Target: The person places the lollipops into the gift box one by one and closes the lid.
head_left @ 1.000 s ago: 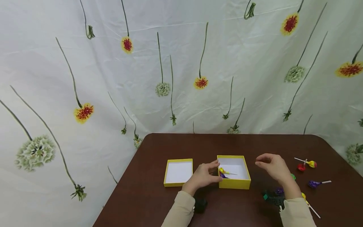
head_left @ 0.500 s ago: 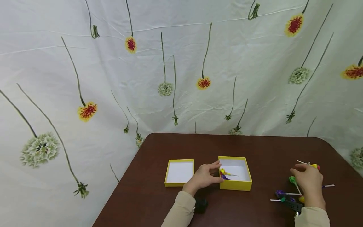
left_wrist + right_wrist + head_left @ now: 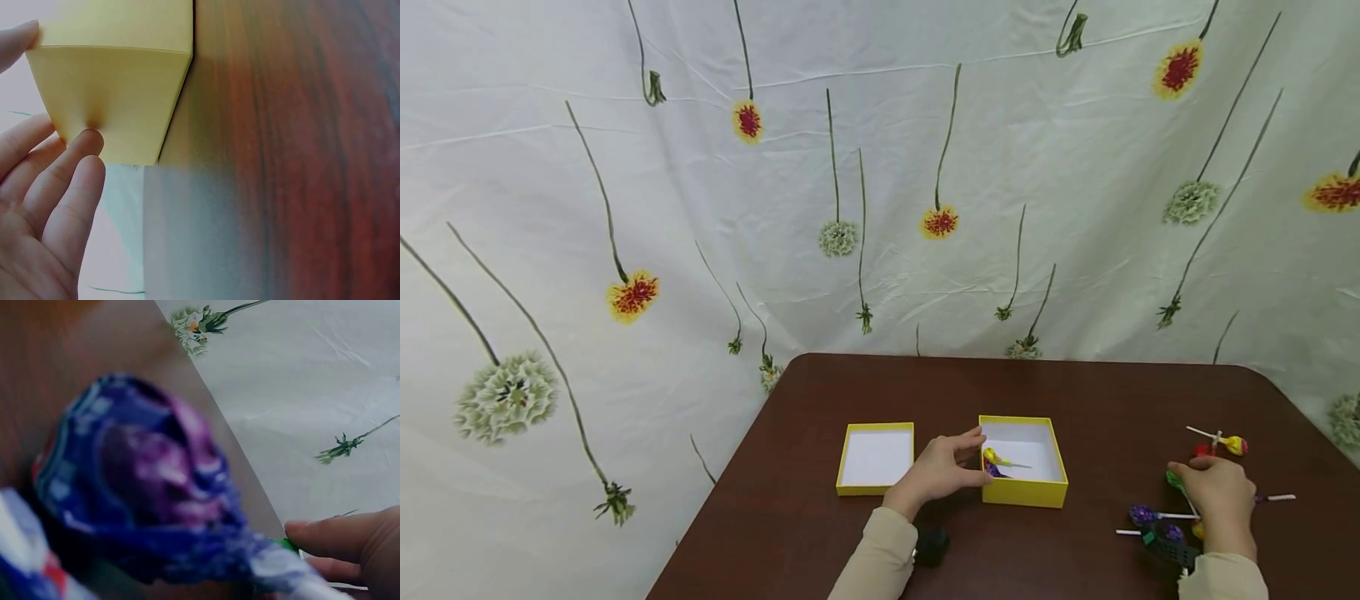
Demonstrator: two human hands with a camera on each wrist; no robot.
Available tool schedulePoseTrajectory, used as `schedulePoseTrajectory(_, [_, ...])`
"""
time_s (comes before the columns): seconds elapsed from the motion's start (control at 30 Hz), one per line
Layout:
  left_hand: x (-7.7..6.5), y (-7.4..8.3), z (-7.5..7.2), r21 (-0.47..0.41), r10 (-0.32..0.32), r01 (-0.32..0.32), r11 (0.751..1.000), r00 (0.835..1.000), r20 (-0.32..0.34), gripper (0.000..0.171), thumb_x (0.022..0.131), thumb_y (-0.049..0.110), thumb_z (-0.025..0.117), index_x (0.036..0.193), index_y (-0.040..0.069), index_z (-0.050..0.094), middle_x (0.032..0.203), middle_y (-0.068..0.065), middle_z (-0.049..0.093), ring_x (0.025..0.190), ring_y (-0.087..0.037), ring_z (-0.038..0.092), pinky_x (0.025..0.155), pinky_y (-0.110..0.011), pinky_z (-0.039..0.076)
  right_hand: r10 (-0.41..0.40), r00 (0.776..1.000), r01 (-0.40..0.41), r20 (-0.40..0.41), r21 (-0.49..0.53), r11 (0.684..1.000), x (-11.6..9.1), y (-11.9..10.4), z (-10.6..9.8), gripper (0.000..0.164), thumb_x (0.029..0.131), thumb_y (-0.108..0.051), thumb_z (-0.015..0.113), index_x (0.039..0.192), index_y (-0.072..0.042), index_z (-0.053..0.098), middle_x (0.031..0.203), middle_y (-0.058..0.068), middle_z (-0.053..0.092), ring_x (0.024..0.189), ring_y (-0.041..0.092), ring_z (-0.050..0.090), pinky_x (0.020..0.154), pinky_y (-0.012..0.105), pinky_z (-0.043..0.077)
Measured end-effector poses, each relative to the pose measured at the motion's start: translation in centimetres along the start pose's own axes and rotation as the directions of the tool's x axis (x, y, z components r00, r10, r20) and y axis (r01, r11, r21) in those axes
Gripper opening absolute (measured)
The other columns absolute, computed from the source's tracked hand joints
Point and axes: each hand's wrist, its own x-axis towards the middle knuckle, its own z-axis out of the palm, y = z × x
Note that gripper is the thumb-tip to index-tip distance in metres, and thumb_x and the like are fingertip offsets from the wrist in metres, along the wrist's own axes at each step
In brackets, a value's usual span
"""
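In the head view my left hand holds the left side of an open yellow box with a white inside. Its thumb is at the near corner and a fingertip at the far one; in the left wrist view a finger presses the yellow wall. A yellow lollipop and a purple one lie inside. On the right, my right hand pinches a green lollipop, partly hidden by the hand. A purple-wrapped lollipop looms close in the right wrist view.
The box's yellow-edged lid lies left of the box. Around my right hand are purple lollipops, a red one and a yellow-and-red one. A floral curtain hangs behind the brown table.
My right hand has moved right, from beside the box to the loose lollipops, and lowered its fingertips onto the green one. My left hand stays at the box.
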Motion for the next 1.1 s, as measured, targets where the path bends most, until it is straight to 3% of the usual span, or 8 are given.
schedulePoseTrajectory(0.23, [0.0,0.1,0.0,-0.002,-0.004,0.004,1.0,1.0,0.004,0.066,0.087,0.021,0.079,0.146,0.007,0.053,0.159,0.001,0.042,0.135,-0.021,0.055,0.105,-0.032,0.052,0.022,0.999,-0.021,0.037,-0.025,0.999,0.0,-0.1,-0.1,0.052,0.096,-0.026,0.062,0.12,0.019,0.059,0.129,0.041,0.051,0.117,0.063,0.037,0.105,0.069,0.029])
schedulePoseTrajectory(0.47, [0.0,0.2,0.0,-0.019,-0.009,0.009,1.0,1.0,-0.001,0.066,0.087,0.02,0.079,0.145,0.006,0.053,0.158,0.0,0.043,0.136,-0.021,0.054,0.104,-0.033,0.052,-0.065,0.996,0.07,0.058,-0.084,0.994,0.2,-0.1,-0.4,0.04,0.095,-0.026,0.063,0.098,0.013,0.071,0.109,0.038,0.064,0.108,0.06,0.048,0.098,0.066,0.03])
schedulePoseTrajectory(0.77, [-0.2,0.1,0.0,-0.014,0.0,0.0,1.0,1.0,0.001,0.065,0.087,0.021,0.079,0.145,0.007,0.053,0.158,0.001,0.042,0.136,-0.02,0.054,0.105,-0.032,0.052,-0.073,0.996,0.078,0.057,-0.087,0.993,0.1,-0.3,-0.3,0.037,0.095,-0.023,0.063,0.094,0.012,0.071,0.104,0.036,0.065,0.106,0.059,0.049,0.097,0.066,0.031])
schedulePoseTrajectory(1.1, [-0.2,0.0,0.0,-0.012,0.0,0.0,1.0,1.0,-0.003,0.065,0.087,0.022,0.079,0.145,0.009,0.054,0.158,0.003,0.043,0.134,-0.02,0.056,0.105,-0.032,0.052,-0.082,0.994,0.083,-0.066,0.019,0.996,-0.1,-1.2,-0.2,0.04,0.097,-0.024,0.061,0.107,0.015,0.065,0.112,0.037,0.062,0.108,0.061,0.044,0.095,0.065,0.032])
